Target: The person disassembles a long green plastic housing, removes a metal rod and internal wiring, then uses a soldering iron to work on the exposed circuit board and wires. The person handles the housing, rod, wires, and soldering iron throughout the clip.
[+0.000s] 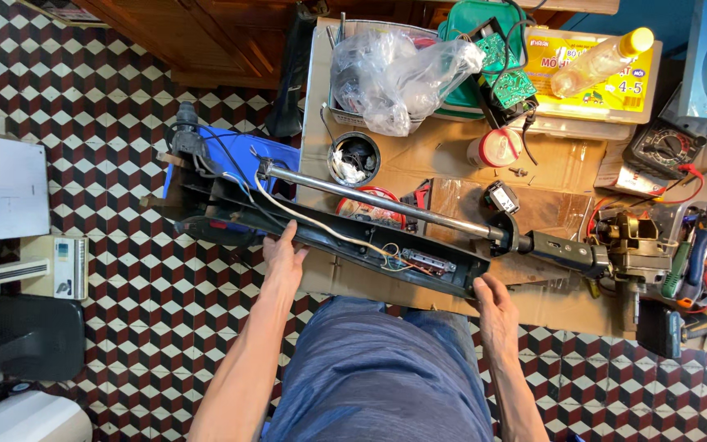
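A long black plastic housing (345, 237) lies slantwise across the near edge of the bench (452, 155), its trough open upward and showing white and coloured wires (321, 225) and a small circuit part. Just beyond the fingers runs a smooth chrome tube (386, 203), parallel to the housing, ending at a black collar and a brass-coloured motor block (636, 241) off to the right.

The left hand (282, 266) rests flat against the housing's near wall, fingers stretched and slightly spread, thumb raised to the rim; nothing is clenched. The right hand (494, 304) sits at the housing's lower right end, fingers curled loosely against its corner, touching rather than gripping hard.

Past the left fingertips stands a blue plastic base (276, 155). Farther off, a crumpled clear bag (394, 78) shines. Underfoot, red, white and black cube-pattern tiles (124, 123).
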